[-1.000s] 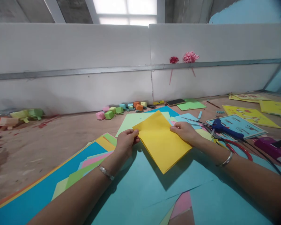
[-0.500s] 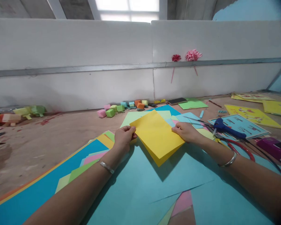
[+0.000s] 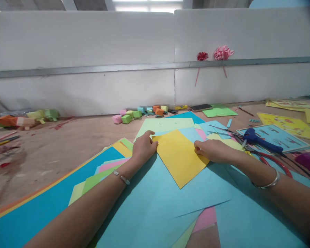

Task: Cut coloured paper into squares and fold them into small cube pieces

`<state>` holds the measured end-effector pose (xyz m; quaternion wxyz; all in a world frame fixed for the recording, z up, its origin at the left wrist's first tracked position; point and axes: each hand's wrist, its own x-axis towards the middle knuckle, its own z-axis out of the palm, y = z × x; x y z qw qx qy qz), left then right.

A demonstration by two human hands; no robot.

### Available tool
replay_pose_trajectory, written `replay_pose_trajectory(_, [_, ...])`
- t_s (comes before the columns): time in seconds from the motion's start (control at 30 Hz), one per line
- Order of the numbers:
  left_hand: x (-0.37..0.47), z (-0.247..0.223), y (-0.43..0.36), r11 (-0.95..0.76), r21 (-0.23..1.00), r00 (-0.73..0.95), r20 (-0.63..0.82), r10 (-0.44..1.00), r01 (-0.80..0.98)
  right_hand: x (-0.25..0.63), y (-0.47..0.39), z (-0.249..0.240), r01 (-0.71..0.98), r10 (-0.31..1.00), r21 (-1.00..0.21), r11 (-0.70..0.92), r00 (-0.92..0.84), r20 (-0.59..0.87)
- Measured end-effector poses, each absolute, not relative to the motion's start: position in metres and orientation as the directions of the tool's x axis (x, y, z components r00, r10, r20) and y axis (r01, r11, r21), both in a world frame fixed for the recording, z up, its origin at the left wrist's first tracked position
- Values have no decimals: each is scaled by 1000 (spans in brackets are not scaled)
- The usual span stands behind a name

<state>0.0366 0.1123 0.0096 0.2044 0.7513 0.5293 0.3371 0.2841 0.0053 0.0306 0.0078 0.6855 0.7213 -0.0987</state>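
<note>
A square of yellow paper [image 3: 181,160] lies with one corner toward me on large light blue sheets [image 3: 155,203]. At its left corner, my left hand [image 3: 145,146] pinches the edge between thumb and fingers. My right hand [image 3: 208,150] has its fingers closed at the right corner of the same paper. The fingertips of the right hand hide that corner in part. Both wrists wear silvery bracelets.
A blue glue gun [image 3: 260,142] and red-handled scissors [image 3: 276,163] lie at the right. Small paper cubes [image 3: 126,119] and a phone [image 3: 201,107] are near the wall. Printed yellow sheets [image 3: 289,125] lie at the far right; layered coloured sheets [image 3: 54,194] at the left.
The yellow paper, previously raised with a second layer showing beneath it, is now lowered flat onto the blue sheets. Both hands have come down with it, and the view has shifted slightly.
</note>
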Motion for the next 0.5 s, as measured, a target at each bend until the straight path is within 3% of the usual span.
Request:
replay_pose_trajectory(0.13, [39, 8, 104, -483, 497, 305, 399, 865, 721, 280, 2, 31, 996, 979, -17, 86, -88, -184])
replay_pose_trajectory(0.27, [48, 5, 90, -779, 259, 626, 476, 618, 571, 280, 2, 30, 991, 973, 52, 122, -109, -203])
replay_pose_trajectory(0.37, [57, 2, 76, -853, 241, 821, 245, 515, 463, 277, -2, 33, 987, 976, 124, 106, -79, -204])
replay_pose_trajectory(0.5, [62, 0, 67, -816, 208, 839, -51, 542, 539, 256, -15, 43, 973, 985, 232, 1, 39, -170])
